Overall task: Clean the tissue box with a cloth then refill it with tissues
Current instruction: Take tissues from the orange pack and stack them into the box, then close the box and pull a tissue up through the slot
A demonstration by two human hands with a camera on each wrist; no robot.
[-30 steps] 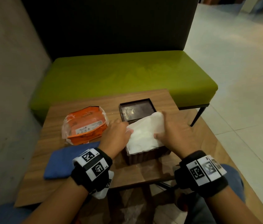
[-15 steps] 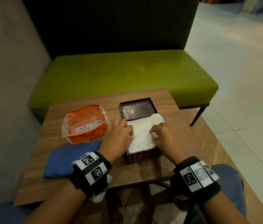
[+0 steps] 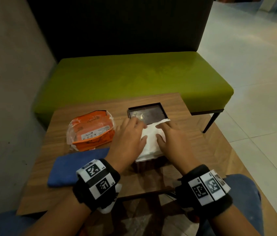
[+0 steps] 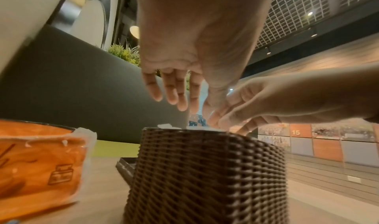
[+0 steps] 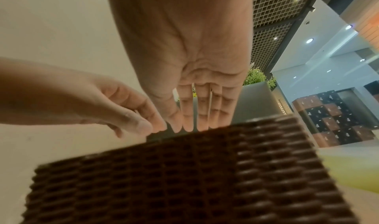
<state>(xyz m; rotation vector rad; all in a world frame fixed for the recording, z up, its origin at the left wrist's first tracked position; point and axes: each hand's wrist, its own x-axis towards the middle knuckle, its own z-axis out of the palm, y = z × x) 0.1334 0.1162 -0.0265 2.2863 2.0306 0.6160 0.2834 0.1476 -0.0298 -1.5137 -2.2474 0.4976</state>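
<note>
We see the brown woven tissue box (image 3: 148, 165) standing near the front edge of the wooden table (image 3: 194, 133), with a white stack of tissues (image 3: 151, 142) sitting in its open top. Our left hand (image 3: 127, 140) lies flat on the left part of the stack, fingers straight and a little spread, and our right hand (image 3: 173, 138) lies flat on the right part, fingers straight and close together; neither hand curls round anything. From the wrist views the fingertips reach down to the box's rim, though we cannot tell how deep the tissues sit inside. Just behind the box the dark lid (image 3: 147, 113) lies on the table, one tissue corner overlapping its near edge. The orange tissue pack (image 3: 91, 130) rests left of the box, and the blue cloth (image 3: 73, 167) lies folded in front of the pack, beside our left wrist.
</note>
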